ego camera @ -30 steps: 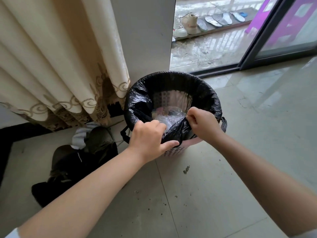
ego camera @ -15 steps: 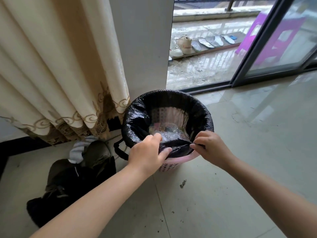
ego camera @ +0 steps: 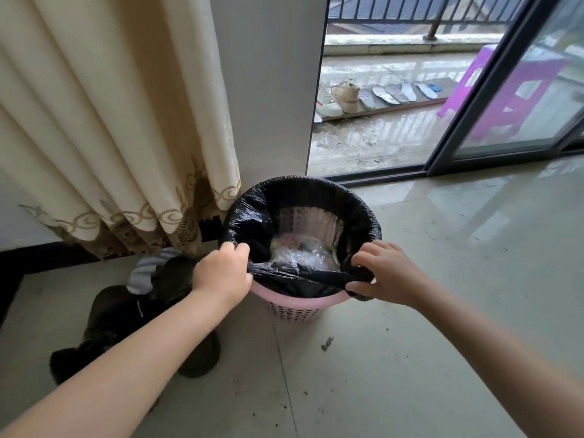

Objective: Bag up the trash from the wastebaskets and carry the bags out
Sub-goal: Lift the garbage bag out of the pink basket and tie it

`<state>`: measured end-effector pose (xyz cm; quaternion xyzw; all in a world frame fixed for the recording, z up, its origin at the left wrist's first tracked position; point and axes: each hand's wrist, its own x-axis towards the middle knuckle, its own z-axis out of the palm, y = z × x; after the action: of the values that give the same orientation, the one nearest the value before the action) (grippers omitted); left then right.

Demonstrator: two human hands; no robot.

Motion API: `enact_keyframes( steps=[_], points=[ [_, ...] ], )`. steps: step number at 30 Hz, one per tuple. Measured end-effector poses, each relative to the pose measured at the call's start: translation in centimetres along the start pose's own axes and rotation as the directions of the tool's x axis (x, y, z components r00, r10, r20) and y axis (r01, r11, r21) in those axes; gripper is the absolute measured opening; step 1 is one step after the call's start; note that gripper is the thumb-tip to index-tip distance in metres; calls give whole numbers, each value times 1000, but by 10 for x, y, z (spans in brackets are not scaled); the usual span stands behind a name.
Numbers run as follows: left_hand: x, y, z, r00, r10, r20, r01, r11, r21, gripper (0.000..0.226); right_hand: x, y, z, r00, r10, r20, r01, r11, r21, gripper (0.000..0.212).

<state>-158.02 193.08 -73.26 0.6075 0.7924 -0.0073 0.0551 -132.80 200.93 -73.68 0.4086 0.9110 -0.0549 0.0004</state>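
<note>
Black bag [ego camera: 252,222] lines pink wastebasket [ego camera: 297,306] on floor by curtain [ego camera: 104,121]. Left hand [ego camera: 221,273] and right hand [ego camera: 387,273]: fingers curled, gripping near edge, peeled off rim. Advice: free far edge evenly, gather, lift straight to avoid tearing.

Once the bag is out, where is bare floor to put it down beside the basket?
The tiles right of the pink basket, toward the sliding door frame, are bare. In front there is room too, with small debris. The left is crowded: dark clothes lie under the curtain. Both hands, left hand and right hand, grip the black bag.
</note>
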Motion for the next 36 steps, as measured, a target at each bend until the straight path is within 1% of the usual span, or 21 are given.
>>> enact_keyframes(
  steps=[3,5,7,9,11,13,15,18,20,22,23,24,26,27,28,29,31,32,34,35,36],
  points=[
    [-1,-18,-6,996,-54,68,68,973,-222,13,-5,0,1,999,33,42,-33,999,-2,46],
    [-1,-16,-11,992,10,126,32,945,-326,15,-5,-10,1,999,48,25,-49,996,74,47],
    [3,-8,-18,981,94,172,-27,935,-354,31,-1,-24,4,998,61,13,-63,987,150,47],
    [8,-1,-23,958,175,227,-86,931,-354,35,4,-35,8,995,96,10,-97,990,99,35],
    [12,-4,-26,911,273,309,-156,922,-354,34,2,-35,7,986,148,-77,-145,989,35,18],
    [14,-16,-28,873,339,351,-241,926,-292,28,-3,-23,3,958,197,-210,-193,980,41,16],
    [14,-30,-29,888,312,338,-294,950,-104,10,-10,-3,2,932,242,-271,-240,970,41,24],
    [15,-42,-19,973,146,177,-188,949,254,25,-18,22,1,890,443,-109,-448,893,-31,21],
    [19,-46,-12,996,1,93,-26,963,268,30,-21,37,4,849,528,-21,-528,848,-37,26],
    [25,-51,-8,973,-203,107,192,976,102,35,-19,41,0,786,614,78,-619,777,114,31],
    [28,-53,-5,938,-304,168,312,950,-19,36,-16,41,-3,734,663,148,-674,685,276,34],
    [32,-55,-2,893,-369,257,420,889,-182,37,-11,41,-6,682,690,241,-705,533,467,35],
    [35,-53,-1,813,-346,468,574,609,-547,39,1,42,-8,614,693,378,-660,188,728,41],
    [34,-52,-1,804,-302,513,592,489,-640,40,8,41,-8,597,705,383,-624,107,774,45],
    [35,-52,-2,822,-271,501,568,443,-694,42,15,42,-8,583,725,367,-602,83,794,49],
    [36,-51,-5,855,-259,450,518,481,-707,45,23,41,-9,565,748,349,-590,71,804,50],
    [36,-52,-14,925,-253,284,380,631,-677,57,35,40,-9,493,811,315,-572,29,820,52],
    [36,-52,-19,944,-249,216,327,631,-704,61,40,39,-12,459,834,308,-551,-6,835,48],
    [36,-49,-34,966,-206,155,235,459,-857,61,51,38,-23,423,853,306,-498,-64,865,14],
    [36,-44,-43,972,-190,139,199,344,-918,55,56,39,-32,415,853,318,-480,-91,872,9],
    [39,-38,-52,973,-196,122,169,243,-955,44,62,41,-40,424,842,332,-458,-117,881,21]
  ],
)
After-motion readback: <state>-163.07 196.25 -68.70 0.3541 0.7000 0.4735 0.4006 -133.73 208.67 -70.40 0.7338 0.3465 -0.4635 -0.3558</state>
